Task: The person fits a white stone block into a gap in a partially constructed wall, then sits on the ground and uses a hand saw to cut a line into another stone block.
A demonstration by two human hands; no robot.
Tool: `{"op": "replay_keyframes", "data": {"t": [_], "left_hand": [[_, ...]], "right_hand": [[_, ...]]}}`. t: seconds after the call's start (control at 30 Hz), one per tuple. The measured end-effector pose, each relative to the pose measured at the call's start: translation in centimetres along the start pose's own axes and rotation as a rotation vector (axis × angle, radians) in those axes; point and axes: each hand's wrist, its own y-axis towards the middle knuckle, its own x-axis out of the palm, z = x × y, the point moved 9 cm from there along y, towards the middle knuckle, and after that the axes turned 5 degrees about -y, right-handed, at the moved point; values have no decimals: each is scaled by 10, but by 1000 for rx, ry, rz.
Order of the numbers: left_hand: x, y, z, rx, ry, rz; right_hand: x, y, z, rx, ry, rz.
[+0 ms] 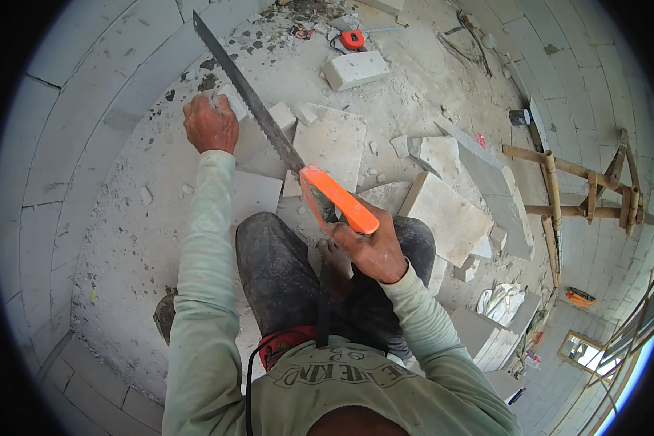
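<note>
Our right hand (370,251) grips the saw (269,123) by its orange handle; our left hand (211,125) seems closed on the white block (258,138) under the blade. The block looks light and crumbly, so we brace its top.

One saw (251,98), one orange tape measure (352,39), two hands (left (211,125), right (370,251)), one whole block (355,70), several broken slabs (332,142).

Left hand (211,123) covers the near end of the white block (269,127) it grips, saw blade (248,94) crosses that block's top, and right hand (374,251) hides the orange handle's (339,198) lower part.
</note>
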Motion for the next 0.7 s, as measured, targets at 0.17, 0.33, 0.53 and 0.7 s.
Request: {"op": "replay_keyframes", "data": {"t": [0.17,0.33,0.53,0.7], "left_hand": [[1,2,5,40,-8,26],[9,13,4,-28,119,-116],[14,11,14,-119,180,-115],[21,32,1,-201,163,-155]], "right_hand": [[23,-10,14,-108,-32,66],[25,0,5,-219,-253,20],[30,-10,20,-103,-124,37],[25,-39,28,-6,-67,-80]]}}
